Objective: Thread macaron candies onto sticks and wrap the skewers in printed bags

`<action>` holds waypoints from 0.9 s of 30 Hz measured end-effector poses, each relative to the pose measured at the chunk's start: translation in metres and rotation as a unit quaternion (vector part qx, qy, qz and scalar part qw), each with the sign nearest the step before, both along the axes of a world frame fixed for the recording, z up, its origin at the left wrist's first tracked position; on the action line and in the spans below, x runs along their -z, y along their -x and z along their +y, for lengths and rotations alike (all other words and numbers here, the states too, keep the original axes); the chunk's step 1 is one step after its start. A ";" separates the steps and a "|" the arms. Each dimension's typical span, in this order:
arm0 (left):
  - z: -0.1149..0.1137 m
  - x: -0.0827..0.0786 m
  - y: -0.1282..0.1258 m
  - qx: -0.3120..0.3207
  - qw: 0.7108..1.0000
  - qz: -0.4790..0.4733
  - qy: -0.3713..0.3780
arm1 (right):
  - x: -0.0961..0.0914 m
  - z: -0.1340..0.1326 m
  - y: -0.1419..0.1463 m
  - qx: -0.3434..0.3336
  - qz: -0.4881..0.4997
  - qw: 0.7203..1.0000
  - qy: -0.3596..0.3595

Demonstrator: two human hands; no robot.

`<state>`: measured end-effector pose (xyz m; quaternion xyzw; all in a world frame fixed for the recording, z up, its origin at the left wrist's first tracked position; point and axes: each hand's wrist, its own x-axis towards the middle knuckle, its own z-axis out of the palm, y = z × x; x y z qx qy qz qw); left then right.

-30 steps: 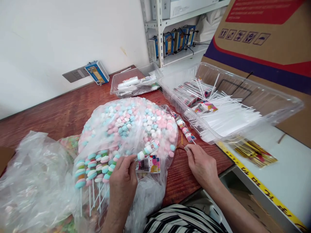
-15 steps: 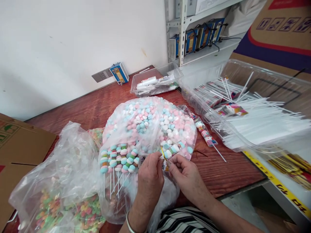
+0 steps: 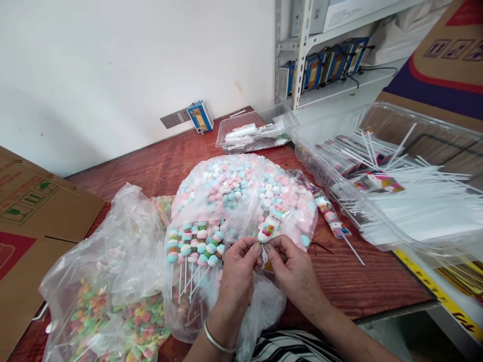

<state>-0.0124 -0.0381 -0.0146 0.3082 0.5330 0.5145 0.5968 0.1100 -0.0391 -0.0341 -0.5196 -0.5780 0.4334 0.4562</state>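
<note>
My left hand (image 3: 238, 269) and my right hand (image 3: 292, 269) meet in front of me, both pinching the bottom of a bagged candy skewer (image 3: 272, 224) that points up and away. The fingertips close around its neck, where a small tie may sit; I cannot make it out. Just behind lies a large clear bag of pink, blue and white candies (image 3: 245, 188). Several finished skewers on white sticks (image 3: 194, 249) lie to the left of my left hand. Another wrapped skewer (image 3: 332, 218) rests on the wooden table (image 3: 151, 166) to the right.
A clear tray of white sticks and printed wrappers (image 3: 396, 186) stands at the right. A smaller clear tray (image 3: 256, 133) sits at the back. A bag of multicoloured candies (image 3: 109, 311) lies at the left, beside flat cardboard (image 3: 26, 216). Gold twist ties (image 3: 462, 276) lie far right.
My right hand left the table by the wrapped skewer and joined the left hand at the held skewer. The skewer turned more upright. The view swung to the left.
</note>
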 end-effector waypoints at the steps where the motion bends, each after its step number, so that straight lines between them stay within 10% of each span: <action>1: 0.001 0.000 -0.001 -0.011 0.999 -0.048 0.011 | -0.001 0.001 0.001 -0.002 0.008 1.000 0.002; 6: 0.002 0.001 -0.004 -0.005 0.994 -0.110 0.005 | -0.006 0.006 0.003 -0.010 -0.006 1.000 -0.006; 9: -0.003 0.006 -0.001 0.019 0.997 0.040 -0.067 | -0.009 0.007 -0.001 -0.032 -0.054 0.997 -0.033; 15: -0.009 0.018 0.004 0.003 0.833 0.472 -0.290 | -0.008 0.005 -0.002 -0.040 -0.134 0.985 -0.103; 27: -0.007 0.006 -0.003 -0.036 0.881 0.419 -0.217 | -0.004 0.007 0.010 0.017 -0.051 0.994 -0.100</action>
